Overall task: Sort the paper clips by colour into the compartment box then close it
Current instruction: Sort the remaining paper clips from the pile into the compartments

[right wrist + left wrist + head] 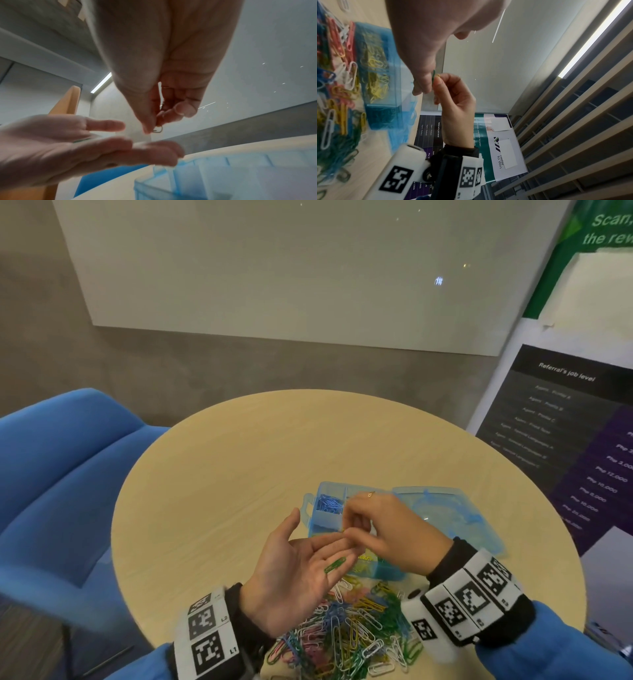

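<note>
Paper clips (346, 633) of many colours — green, yellow, white, pink, blue — lie in a loose heap on the near edge of the round table (219, 474), directly below and between the two wrists. Just beyond the heap stands the clear blue compartment box (313, 522), its lid (445, 515) swung flat to the right. Blue clips (329, 504) fill a far-left compartment; yellow clips (375, 75) fill a near compartment next to the heap.

The left hand (298, 573) is held palm up above the heap's far edge, fingers straight and relaxed, reaching toward the box. A single green clip (335, 564) lies loose across those fingers, not gripped.

The right hand (383, 530) hovers over the box, just above the left fingertips, with thumb and forefinger pressed together. In the right wrist view a small wire clip (158, 129) pokes out below that pinch; its colour is hard to tell there, though the left wrist view shows a yellowish glint at the same fingertips. The other fingers of this hand are curled in toward the palm.

Both wrists wear bands with black-and-white markers (459, 604). A blue armchair (65, 484) sits left of the table, a printed poster (561, 419) stands to the right — a pale board (291, 268) hangs on the wall behind.
</note>
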The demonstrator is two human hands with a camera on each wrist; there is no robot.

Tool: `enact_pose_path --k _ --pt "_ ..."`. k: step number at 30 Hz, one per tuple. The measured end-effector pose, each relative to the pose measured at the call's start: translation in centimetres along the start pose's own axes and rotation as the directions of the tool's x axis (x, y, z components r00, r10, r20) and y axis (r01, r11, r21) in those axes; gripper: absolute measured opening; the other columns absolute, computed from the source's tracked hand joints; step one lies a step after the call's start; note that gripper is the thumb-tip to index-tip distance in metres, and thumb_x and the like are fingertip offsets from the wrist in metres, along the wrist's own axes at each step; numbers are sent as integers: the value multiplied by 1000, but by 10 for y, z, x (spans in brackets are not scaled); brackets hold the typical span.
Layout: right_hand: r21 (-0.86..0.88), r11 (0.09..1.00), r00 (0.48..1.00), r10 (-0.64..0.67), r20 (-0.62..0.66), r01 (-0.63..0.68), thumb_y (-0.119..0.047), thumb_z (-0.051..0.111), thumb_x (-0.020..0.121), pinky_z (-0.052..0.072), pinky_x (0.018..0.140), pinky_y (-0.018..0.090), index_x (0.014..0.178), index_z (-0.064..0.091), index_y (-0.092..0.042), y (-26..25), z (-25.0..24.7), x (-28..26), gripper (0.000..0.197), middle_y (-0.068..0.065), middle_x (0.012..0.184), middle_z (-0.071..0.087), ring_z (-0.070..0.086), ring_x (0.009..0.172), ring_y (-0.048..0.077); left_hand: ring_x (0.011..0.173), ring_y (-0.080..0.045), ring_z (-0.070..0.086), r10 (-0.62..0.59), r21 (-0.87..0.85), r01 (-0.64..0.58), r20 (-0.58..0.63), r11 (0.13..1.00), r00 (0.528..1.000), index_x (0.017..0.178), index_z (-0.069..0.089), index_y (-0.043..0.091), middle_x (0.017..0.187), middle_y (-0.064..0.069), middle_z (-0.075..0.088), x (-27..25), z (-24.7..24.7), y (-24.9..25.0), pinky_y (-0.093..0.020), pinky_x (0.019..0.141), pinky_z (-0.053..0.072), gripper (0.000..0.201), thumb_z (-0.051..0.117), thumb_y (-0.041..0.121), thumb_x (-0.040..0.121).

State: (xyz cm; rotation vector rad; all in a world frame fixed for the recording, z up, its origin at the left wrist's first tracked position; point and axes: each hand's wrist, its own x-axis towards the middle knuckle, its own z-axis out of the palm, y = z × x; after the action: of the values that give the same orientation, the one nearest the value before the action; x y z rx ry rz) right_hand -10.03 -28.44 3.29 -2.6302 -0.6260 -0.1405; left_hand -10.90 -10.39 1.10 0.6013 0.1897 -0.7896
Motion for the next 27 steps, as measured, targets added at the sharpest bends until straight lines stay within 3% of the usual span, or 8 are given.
enact_pose_path --k 4,8,11,15,18,22,25,27 --pt "-23 997 989 70 -127 -73 -23 67 89 35 65 12 89 67 -20 8 -10 -5 3 -13 79 54 49 67 2 121 -38 56 70 -20 -73 -91 997 993 139 37 -14 126 -32 59 -1 -2 5 -40 104 43 75 37 50 99" --pt "109 988 994 -106 -16 107 -34 73 84 41 66 15 96 73 -25 -9 -4 -9 15 -9 87 61 55 74 6 118 -36 59 89 -71 -94 -66 993 994 143 32 -12 132 -29 55 0 -2 7 -40 98 47 81 42 52 95" --pt "156 973 984 -176 15 172 -25 74 83 45 66 20 90 76 -18 -14 4 -9 10 -3 83 64 56 71 6 100 -31 62 77 -75 -76 13 994 997 141 35 -12 119 -25 62 0 0 6 -37 89 46 86 48 54 87" --pt "55 997 997 -53 -64 56 -17 72 85 39 65 13 85 72 -17 -3 -4 -14 1 -8 76 61 52 67 1 119 -34 60 94 57 -95 12 994 995 136 47 -4 126 -26 62 -4 -2 13 -39 106 40 67 48 46 91" --pt "-43 989 985 136 -110 -141 -18 70 87 37 66 18 87 72 -19 15 -19 -27 2 -5 81 66 54 69 2 125 -30 57 155 300 -152 11 942 988 131 56 3 128 -16 64 -11 -5 27 -40 105 39 55 50 35 87" --pt "-152 958 970 243 -20 -243 -21 73 85 34 63 14 93 74 -17 22 -20 -53 9 -13 82 65 53 63 0 95 -15 68 240 690 -199 37 696 970 119 67 14 119 -1 71 -25 -15 46 -26 74 48 35 46 28 95" --pt "-107 960 963 266 45 -260 -26 76 82 41 62 9 87 74 -21 12 -13 -70 8 -20 72 62 61 64 5 78 -12 62 265 889 -186 76 418 961 111 72 18 107 0 72 -34 -24 54 -24 63 40 27 47 20 100" --pt "-102 951 947 303 108 -292 -35 77 80 42 60 9 88 73 -24 7 -8 -79 14 -17 77 66 63 67 4 68 -10 57 213 962 -175 130 209 968 102 74 18 92 2 72 -39 -30 53 -22 59 38 22 52 21 99"
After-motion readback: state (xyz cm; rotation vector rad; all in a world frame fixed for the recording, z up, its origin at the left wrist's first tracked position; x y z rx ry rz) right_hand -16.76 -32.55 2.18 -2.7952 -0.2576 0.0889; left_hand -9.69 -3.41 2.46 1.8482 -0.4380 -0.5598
